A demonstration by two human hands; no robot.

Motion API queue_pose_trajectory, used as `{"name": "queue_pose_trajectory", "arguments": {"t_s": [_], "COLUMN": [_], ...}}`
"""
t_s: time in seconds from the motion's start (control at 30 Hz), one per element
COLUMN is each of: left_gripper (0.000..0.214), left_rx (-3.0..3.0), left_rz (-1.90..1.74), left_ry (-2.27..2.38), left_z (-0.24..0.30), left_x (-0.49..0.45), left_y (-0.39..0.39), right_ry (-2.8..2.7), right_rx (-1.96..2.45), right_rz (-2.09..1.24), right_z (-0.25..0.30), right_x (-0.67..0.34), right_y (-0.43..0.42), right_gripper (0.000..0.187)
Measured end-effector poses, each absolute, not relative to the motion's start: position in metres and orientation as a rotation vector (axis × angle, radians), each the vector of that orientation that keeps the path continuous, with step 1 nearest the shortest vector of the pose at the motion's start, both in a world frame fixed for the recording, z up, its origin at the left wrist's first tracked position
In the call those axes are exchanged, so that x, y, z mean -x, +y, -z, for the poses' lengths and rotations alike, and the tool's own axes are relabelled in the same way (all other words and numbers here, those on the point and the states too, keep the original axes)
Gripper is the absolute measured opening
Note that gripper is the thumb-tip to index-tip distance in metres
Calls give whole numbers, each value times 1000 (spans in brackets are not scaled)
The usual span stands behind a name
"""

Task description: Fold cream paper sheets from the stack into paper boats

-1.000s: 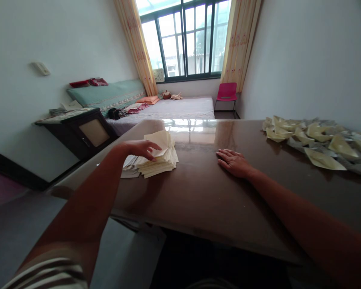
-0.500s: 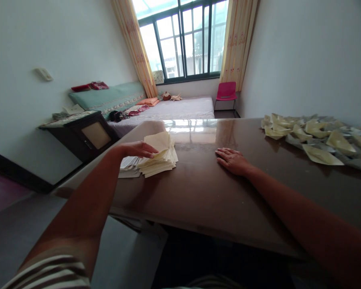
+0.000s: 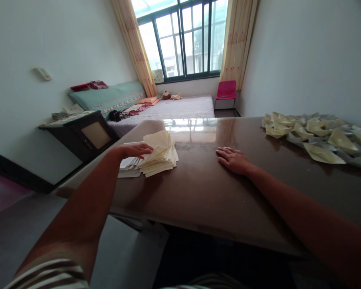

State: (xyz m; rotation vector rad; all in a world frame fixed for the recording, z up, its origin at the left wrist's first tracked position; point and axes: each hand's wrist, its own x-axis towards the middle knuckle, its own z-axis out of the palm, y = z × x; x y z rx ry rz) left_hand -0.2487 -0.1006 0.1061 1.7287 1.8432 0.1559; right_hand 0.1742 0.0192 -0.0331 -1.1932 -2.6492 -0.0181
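Observation:
A stack of cream paper sheets (image 3: 161, 154) lies on the left part of a dark glossy table (image 3: 198, 188). My left hand (image 3: 136, 150) rests on the stack's left side, fingers slipped under the top sheets, which lift and fan upward. My right hand (image 3: 234, 159) lies flat on the tabletop in the middle, palm down, fingers stretched out, holding nothing. A heap of folded paper boats (image 3: 315, 134) in cream and grey covers the table's far right.
Beyond the table stand a bed (image 3: 174, 108), a dark bedside cabinet (image 3: 81, 134) at the left, a pink chair (image 3: 226, 91) and a curtained window (image 3: 186, 38). A white wall runs along the right.
My left hand has drawn slightly back on the stack, and the top sheets have risen and fanned. The right hand has stayed flat in place.

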Motion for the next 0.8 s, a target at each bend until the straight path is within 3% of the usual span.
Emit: {"name": "queue_pose_trajectory", "arguments": {"t_s": [0.4, 0.57, 0.8], "left_gripper": [72, 79, 68], "left_rx": [-2099, -2080, -2145], "left_rz": [223, 258, 266], "left_ry": [1779, 1856, 1762], "left_z": [-114, -112, -110], "left_x": [218, 211, 216], "left_y": [-91, -87, -84], "right_ry": [-2643, -2641, -2634], "right_rx": [1183, 1179, 1161], "right_rz": [42, 41, 46], "right_z": [31, 32, 31], "right_x": [-174, -174, -173], "right_y": [17, 18, 16], "right_gripper": [53, 54, 53]}}
